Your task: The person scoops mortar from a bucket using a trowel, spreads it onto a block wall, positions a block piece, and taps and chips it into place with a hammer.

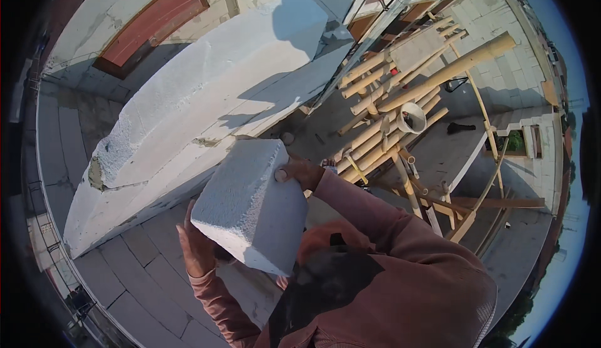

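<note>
Block (241, 188) mid-frame, right hand (302, 175) fingers clamped on its upper-right edge, left hand (199, 246) at its lower-left side, can't tell finger closure, so keep both palms loaded and corners off upper-left wall (178, 138).

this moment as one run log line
left hand: against left side of white block | right hand: gripping its right side | bucket: amid bamboo poles

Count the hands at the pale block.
2: left hand at the pale block's lower-left side, right hand on its upper-right side. Some fingers are hidden.
</note>
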A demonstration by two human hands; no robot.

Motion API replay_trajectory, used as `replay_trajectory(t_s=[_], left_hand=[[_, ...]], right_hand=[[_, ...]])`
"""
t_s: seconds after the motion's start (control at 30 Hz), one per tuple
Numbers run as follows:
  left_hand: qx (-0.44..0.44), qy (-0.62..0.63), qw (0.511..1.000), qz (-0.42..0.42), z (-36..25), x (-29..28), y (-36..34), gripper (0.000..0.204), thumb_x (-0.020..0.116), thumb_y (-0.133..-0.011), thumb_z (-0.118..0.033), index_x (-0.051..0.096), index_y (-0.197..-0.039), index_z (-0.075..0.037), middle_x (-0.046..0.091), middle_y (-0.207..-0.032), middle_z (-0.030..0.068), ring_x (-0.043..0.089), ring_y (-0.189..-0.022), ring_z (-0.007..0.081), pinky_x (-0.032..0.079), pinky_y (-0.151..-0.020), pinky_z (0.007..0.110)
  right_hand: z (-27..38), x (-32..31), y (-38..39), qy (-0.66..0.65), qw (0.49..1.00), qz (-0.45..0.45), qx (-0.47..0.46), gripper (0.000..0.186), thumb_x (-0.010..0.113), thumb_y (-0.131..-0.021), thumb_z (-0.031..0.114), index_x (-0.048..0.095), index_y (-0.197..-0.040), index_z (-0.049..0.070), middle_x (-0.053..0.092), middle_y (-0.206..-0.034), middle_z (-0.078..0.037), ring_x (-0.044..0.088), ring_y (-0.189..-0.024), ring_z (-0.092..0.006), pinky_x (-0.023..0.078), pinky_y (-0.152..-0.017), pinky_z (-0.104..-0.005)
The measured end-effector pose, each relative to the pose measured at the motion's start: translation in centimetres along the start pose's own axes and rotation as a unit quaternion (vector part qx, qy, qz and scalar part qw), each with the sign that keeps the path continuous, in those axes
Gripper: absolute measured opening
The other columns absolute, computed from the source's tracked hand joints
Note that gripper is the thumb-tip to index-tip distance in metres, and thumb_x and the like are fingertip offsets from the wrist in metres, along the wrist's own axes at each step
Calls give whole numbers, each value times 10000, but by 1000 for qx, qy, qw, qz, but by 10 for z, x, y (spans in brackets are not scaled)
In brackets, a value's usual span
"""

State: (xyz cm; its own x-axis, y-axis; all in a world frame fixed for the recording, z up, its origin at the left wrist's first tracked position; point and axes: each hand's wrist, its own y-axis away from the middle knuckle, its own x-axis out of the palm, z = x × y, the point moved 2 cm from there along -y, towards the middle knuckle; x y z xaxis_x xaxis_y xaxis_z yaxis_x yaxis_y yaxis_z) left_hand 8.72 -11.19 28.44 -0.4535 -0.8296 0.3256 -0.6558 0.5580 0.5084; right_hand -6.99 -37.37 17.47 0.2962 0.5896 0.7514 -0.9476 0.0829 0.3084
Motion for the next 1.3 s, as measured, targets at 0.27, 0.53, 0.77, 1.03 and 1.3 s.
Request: replay_trajectory(t_s=[0.27,0.53,0.77,1.03,1.3], left_hand=[[41,-785,497,367,-106,285,-53,1262,586,-770,-796,62,-1552,46,332,-1434,379,396,-1355,476,361,-1123,480],[211,-769,461,389,-77,413,-66,1230,780,-725,-578,103,-1556,25,407,-1343,301,472,-1261,431,393,-1106,423],[321,-618,612,373,-145,482,-76,1095,832,-654,-511,366,-1489,24,585,-1263,280,583,-1195,374,461,-1030,410],[414,-639,569,311,-208,508,-147,1053,814,-659,-542,386,-1517,-107,616,-1260,216,661,-1070,299,518,-940,374],[413,-665,540,310,-205,543,-150,1053,839,-649,-516,392,-1513,-112,621,-1257,213,672,-1059,303,542,-925,384]], right_hand=[[149,10,93,84,966,-43,-242,1159,915,-640,262,242,-1569,98,429,-1481,-146,350,-1409,-288,259,-1175,-411],[245,-37,162,356,860,-170,-325,1172,922,-647,355,251,-1559,54,375,-1532,-188,328,-1437,-307,270,-1174,-405],[246,-94,241,229,837,-284,-409,859,771,-871,279,285,-1544,57,383,-1528,-166,367,-1424,-281,348,-1146,-399],[84,-148,292,158,891,-379,-193,741,664,-955,350,318,-1521,20,430,-1481,-153,450,-1355,-265,374,-1114,-365],[36,-138,292,84,906,-395,-129,723,628,-964,402,340,-1517,37,455,-1469,-173,422,-1378,-285,344,-1126,-362]])
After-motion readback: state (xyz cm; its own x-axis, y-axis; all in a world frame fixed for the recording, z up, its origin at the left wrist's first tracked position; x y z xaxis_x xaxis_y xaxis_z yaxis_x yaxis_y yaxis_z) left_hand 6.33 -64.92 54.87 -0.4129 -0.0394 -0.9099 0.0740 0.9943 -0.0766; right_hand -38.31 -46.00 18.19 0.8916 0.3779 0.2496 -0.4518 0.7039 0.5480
